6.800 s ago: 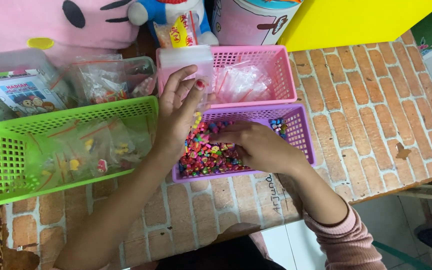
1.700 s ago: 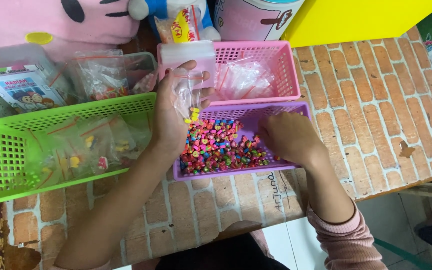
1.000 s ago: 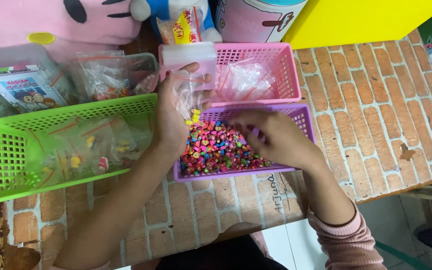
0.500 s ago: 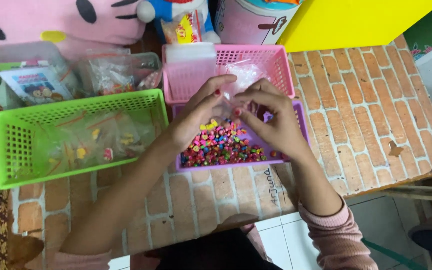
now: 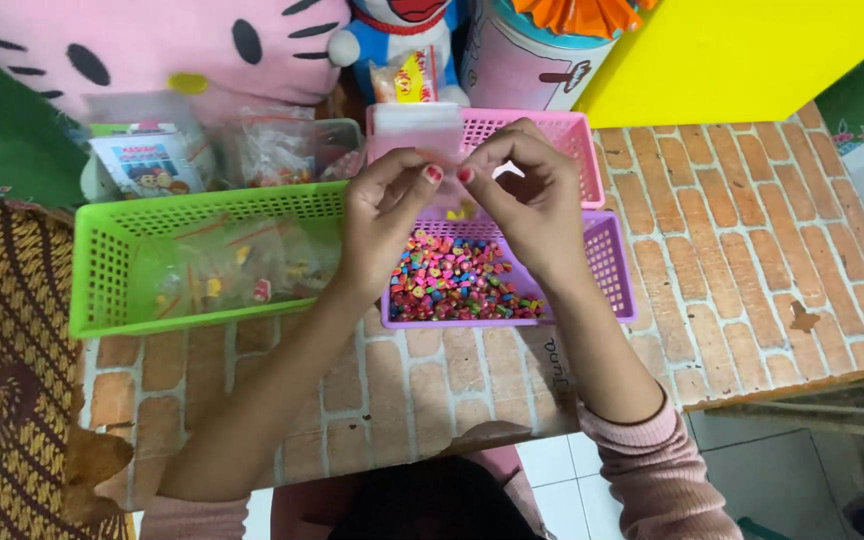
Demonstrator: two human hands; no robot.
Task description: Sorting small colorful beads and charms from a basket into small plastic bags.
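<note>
Both hands, left (image 5: 384, 215) and right (image 5: 532, 200), pinch a small clear bag (image 5: 449, 193) by its top edge, directly above the purple basket (image 5: 612, 262) of beads (image 5: 457, 285).

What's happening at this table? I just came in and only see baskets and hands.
A person holds a small clear plastic bag up with both hands, the left hand and the right hand pinching its top edge between thumb and fingertips. Under the hands sits a purple basket full of tiny multicoloured pieces. A pink basket stands behind it, and a green basket with filled clear bags lies to the left, all on a brick-patterned table.
</note>
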